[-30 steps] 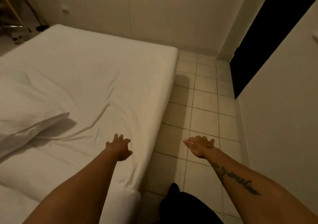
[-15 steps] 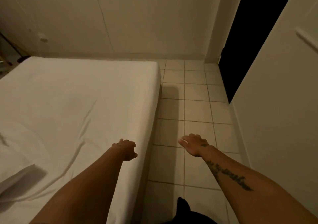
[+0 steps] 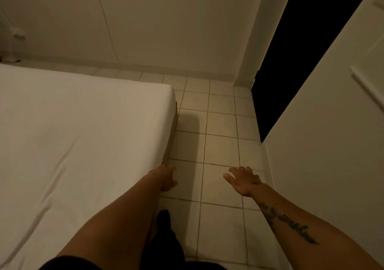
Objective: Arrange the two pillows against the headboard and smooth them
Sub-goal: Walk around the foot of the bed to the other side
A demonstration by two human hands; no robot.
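No pillow and no headboard are in view now. The bed [image 3: 83,128] fills the left side, covered by a white sheet with a few creases. My left hand [image 3: 165,177] hangs at the bed's right edge, fingers curled loosely inward, holding nothing. My right hand [image 3: 243,179] is out over the tiled floor, palm down with fingers spread, empty.
A strip of beige tiled floor [image 3: 220,136] runs between the bed and a white wall [image 3: 324,145] on the right. A dark open doorway [image 3: 301,51] lies ahead on the right. A pale wall [image 3: 166,24] closes the far end. My dark-clothed leg [image 3: 166,234] shows below.
My view has swung right and away from the bed; the pillow at the left has left the frame. My left hand has gone from over the sheet to the bed's edge and curled.
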